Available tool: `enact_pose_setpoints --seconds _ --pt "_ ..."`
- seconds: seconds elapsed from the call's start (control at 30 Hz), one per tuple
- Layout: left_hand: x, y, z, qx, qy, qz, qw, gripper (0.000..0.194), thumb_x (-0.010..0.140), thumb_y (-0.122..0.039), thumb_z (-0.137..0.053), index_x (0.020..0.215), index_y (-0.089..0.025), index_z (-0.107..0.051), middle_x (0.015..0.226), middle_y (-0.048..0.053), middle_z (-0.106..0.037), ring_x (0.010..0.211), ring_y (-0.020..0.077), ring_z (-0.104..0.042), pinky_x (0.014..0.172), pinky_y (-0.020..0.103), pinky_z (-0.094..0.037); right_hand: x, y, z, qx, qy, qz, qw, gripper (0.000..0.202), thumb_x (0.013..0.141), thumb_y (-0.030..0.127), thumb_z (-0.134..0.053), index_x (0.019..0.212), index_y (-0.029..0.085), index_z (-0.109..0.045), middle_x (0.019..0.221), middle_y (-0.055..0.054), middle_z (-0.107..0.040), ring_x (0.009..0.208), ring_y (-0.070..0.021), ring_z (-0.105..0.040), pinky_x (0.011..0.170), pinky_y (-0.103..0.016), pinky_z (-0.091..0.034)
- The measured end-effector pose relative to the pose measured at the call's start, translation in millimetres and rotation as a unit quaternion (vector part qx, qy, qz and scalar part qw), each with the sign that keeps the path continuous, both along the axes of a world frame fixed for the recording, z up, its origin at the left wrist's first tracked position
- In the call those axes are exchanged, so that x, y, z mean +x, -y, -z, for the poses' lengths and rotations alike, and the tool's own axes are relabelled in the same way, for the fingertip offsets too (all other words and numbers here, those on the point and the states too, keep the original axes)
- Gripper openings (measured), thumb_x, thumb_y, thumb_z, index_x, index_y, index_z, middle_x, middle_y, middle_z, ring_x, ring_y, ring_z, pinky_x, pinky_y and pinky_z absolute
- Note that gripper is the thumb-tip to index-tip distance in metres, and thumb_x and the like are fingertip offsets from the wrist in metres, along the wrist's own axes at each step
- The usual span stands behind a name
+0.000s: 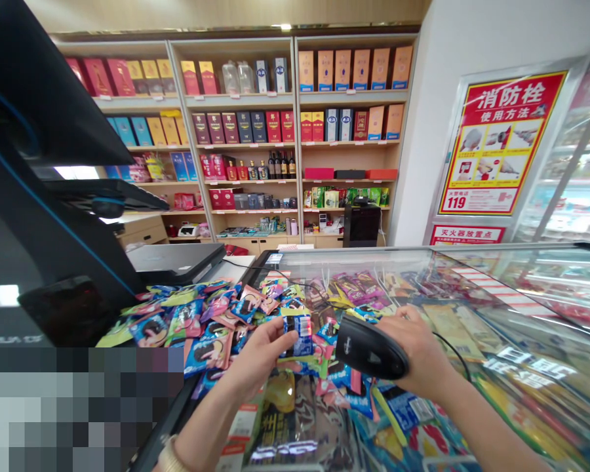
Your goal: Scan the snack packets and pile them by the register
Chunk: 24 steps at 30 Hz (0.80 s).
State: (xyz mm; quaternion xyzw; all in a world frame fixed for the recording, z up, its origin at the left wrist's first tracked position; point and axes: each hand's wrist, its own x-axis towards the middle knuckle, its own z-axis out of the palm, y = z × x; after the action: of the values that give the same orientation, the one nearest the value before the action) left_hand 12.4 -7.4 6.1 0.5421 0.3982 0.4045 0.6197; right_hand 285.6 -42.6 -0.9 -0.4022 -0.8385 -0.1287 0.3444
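Note:
Between the thumb and fingers of my left hand (263,351) is a small blue snack packet (302,334), its white barcode label facing up. My right hand (420,351) grips a black handheld barcode scanner (371,347), whose head points left at the packet, a short gap apart. Around and beneath my left hand lie many small snack packets (209,351) in blue, pink and green, heaped on the glass freezer top. More packets (356,387) lie below the scanner. A black cable (455,354) shows beside my right hand.
The glass-topped freezer (472,262) holds packaged goods under its lid. At left stand a dark monitor (54,85) and a flat black device (177,259). Shelves (295,98) with boxes and bottles line the back wall. A red poster (504,144) hangs at right.

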Motion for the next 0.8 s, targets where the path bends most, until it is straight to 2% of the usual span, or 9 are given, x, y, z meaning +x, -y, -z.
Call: enact_pose_setpoints --seconds 0.13,0.2,0.27,0.33,0.4,0.47,0.6,0.7,0.8 --pt "2.5 -5.0 5.4 0.052 -0.036 -0.044 0.997 0.047 0.07 -0.046 -0.072 0.106 -0.017 -0.064 0.097 0.005 -0.07 0.085 0.0202 -0.065 0.063 0.028 -0.057 14.2 -4.0 -1.5 0.021 -0.006 0.013 1.0 0.01 0.079 0.029 -0.052 0.077 0.021 -0.057 0.065 0.001 -0.059 0.061 -0.0142 -0.05 0.07 -0.032 -0.029" --pt "8.9 -9.7 10.3 0.095 -0.064 -0.078 0.99 0.049 0.074 -0.047 -0.066 0.113 -0.017 -0.062 0.106 0.006 -0.069 0.093 0.0224 -0.065 0.072 0.032 -0.057 30.0 -9.1 -0.5 0.043 -0.012 0.052 0.998 0.011 0.076 0.025 -0.051 0.081 0.021 -0.06 0.067 0.0 -0.061 0.062 -0.0148 -0.052 0.07 -0.032 -0.031" --pt "18.4 -14.6 16.9 0.15 -0.108 -0.095 0.978 0.047 0.081 -0.043 -0.058 0.12 -0.017 -0.06 0.112 0.008 -0.068 0.1 0.0243 -0.064 0.082 0.036 -0.056 48.1 -15.2 2.2 0.074 -0.021 0.104 0.992 0.01 0.075 0.027 -0.053 0.078 0.021 -0.06 0.072 -0.003 -0.065 0.066 -0.0169 -0.055 0.072 -0.033 -0.034" --pt "28.9 -17.7 24.7 0.234 -0.173 -0.098 0.952 0.044 0.085 -0.036 -0.051 0.124 -0.017 -0.058 0.118 0.009 -0.066 0.11 0.0258 -0.061 0.094 0.041 -0.051 63.9 -20.6 5.6 0.102 -0.037 0.136 0.985 0.014 0.074 0.031 -0.055 0.081 0.021 -0.062 0.08 -0.006 -0.068 0.071 -0.0198 -0.059 0.072 -0.034 -0.037" --pt "38.2 -17.5 32.2 0.324 -0.241 -0.076 0.912 0.043 0.087 -0.028 -0.047 0.128 -0.018 -0.057 0.127 0.011 -0.061 0.12 0.0253 -0.055 0.105 0.043 -0.043 74.1 -24.2 8.3 0.111 -0.055 0.166 0.978 0.021 0.074 0.035 -0.056 0.087 0.02 -0.064 0.08 -0.007 -0.069 0.071 -0.0216 -0.06 0.07 -0.034 -0.039" --pt "44.3 -14.0 37.9 0.381 -0.294 -0.022 0.876 0.046 0.088 -0.022 -0.044 0.132 -0.02 -0.055 0.136 0.011 -0.055 0.127 0.0235 -0.05 0.11 0.041 -0.038 78.0 -25.9 9.8 0.112 -0.064 0.181 0.975 0.025 0.074 0.037 -0.056 0.09 0.02 -0.064 0.075 -0.006 -0.068 0.069 -0.0221 -0.06 0.067 -0.034 -0.04" --pt "46.8 -3.9 41.6 0.405 -0.348 0.073 0.842 0.052 0.087 -0.017 -0.043 0.139 -0.023 -0.048 0.146 0.01 -0.046 0.134 0.0232 -0.042 0.114 0.043 -0.034 75.0 -25.9 9.8 0.116 -0.056 0.18 0.975 0.023 0.073 0.036 -0.056 0.088 0.021 -0.064 0.076 -0.007 -0.068 0.068 -0.0221 -0.06 0.066 -0.033 -0.041" --pt "43.6 -1.9 40.4 0.419 -0.355 0.073 0.833 0.053 0.089 -0.024 -0.047 0.142 -0.025 -0.045 0.147 0.009 -0.045 0.136 0.0244 -0.04 0.115 0.046 -0.032 72.6 -25.7 9.6 0.106 -0.045 0.174 0.978 0.018 0.074 0.036 -0.056 0.082 0.021 -0.063 0.074 -0.006 -0.067 0.067 -0.0212 -0.059 0.066 -0.033 -0.041" --pt "36.0 -9.0 37.8 0.444 -0.367 0.014 0.817 0.05 0.088 -0.025 -0.049 0.138 -0.024 -0.049 0.141 0.011 -0.05 0.131 0.0249 -0.045 0.111 0.046 -0.037 72.9 -25.8 9.9 0.104 -0.048 0.175 0.978 0.022 0.075 0.039 -0.057 0.085 0.021 -0.064 0.077 -0.006 -0.068 0.067 -0.0211 -0.059 0.066 -0.033 -0.041"
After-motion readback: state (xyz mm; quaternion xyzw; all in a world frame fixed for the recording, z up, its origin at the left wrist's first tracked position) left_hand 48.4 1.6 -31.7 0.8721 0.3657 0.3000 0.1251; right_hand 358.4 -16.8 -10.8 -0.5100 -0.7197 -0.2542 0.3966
